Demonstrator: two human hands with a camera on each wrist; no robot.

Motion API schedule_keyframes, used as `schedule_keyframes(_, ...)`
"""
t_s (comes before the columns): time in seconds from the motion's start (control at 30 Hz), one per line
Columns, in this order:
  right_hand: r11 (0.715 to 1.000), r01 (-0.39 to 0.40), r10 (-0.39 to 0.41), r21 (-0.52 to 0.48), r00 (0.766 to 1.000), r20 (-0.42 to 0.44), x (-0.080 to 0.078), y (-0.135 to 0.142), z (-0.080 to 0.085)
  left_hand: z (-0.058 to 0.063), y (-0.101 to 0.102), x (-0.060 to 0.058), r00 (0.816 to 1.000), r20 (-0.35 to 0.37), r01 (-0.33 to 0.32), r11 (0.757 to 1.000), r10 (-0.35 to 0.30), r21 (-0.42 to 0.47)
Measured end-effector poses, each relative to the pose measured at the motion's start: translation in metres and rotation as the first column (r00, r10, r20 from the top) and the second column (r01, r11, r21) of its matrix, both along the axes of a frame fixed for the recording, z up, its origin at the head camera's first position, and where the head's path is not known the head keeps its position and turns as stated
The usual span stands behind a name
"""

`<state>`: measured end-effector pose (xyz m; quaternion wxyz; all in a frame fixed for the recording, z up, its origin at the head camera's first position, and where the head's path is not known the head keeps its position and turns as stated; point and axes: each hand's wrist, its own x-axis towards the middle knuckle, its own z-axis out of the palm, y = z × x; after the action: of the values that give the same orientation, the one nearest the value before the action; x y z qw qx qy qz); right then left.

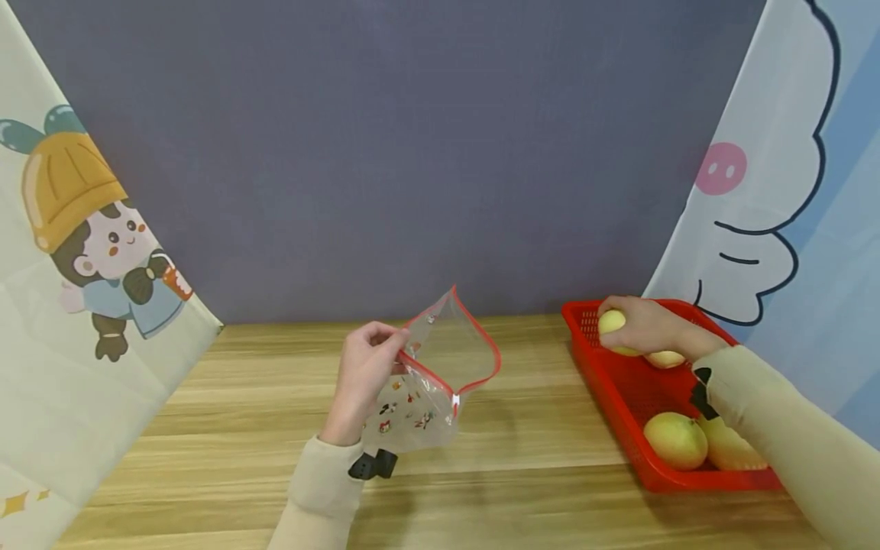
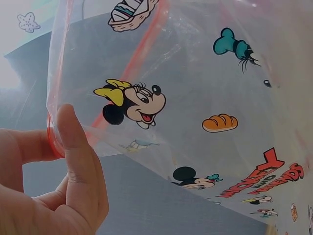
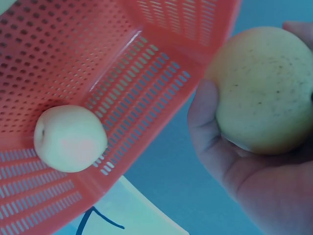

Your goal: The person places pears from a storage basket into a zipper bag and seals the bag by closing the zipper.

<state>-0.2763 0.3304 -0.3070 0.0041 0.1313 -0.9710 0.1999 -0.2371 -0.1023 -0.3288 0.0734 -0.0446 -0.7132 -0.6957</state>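
My left hand [image 1: 367, 374] pinches the red-edged rim of a clear plastic zip bag [image 1: 412, 424] between thumb and fingers. The bag's mouth gapes upward, a white slider [image 1: 456, 399] sits at its near corner, and cartoon prints cover its side. In the left wrist view, the thumb [image 2: 76, 142] presses on the film beside the red strip. Over the far end of a red basket [image 1: 608, 412], my right hand [image 1: 649, 325] grips a round yellow fruit [image 1: 610, 321]. Brown specks dot this fruit [image 3: 266, 90] in the right wrist view; fingers and thumb curl around it.
Inside the basket, a pale yellow fruit [image 1: 664, 359] lies near the far end, and two larger yellow-green ones [image 1: 675, 441] lie at the near end. Basket and bag are on a wood-grain table [image 1: 261, 428]. A grey-blue backdrop [image 1: 426, 153] and printed side curtains [image 1: 41, 367] surround it.
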Motion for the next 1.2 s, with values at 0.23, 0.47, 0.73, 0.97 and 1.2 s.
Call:
schedule_keyframes(0.23,1.0,-0.013,0.012,-0.014,0.999,-0.039,0.0,-0.01,0.011,0.0,0.0,0.002,1.0,-0.004,0.009,1.0,-0.009,0.014)
schedule_keyframes(0.47,0.998,-0.028,0.024,-0.058,0.997,-0.075,0.002,-0.02,0.021,0.0,0.001,0.003,1.0,-0.008,0.014,1.0,-0.014,0.024)
schedule_keyframes(0.73,0.996,-0.033,0.026,-0.088,0.997,-0.071,0.0,-0.035,0.033,0.001,0.002,0.004,1.0,-0.022,0.008,1.0,-0.007,0.019)
schedule_keyframes(0.97,0.99,-0.026,0.014,-0.136,0.996,-0.086,-0.001,-0.053,0.042,0.004,0.0,0.004,1.0,-0.011,-0.015,1.0,0.015,-0.003)
schedule_keyframes(1.2,0.978,-0.025,0.011,-0.207,0.998,-0.069,-0.002,-0.069,0.045,0.003,-0.002,0.003,1.0,0.002,-0.004,1.0,0.004,-0.003)
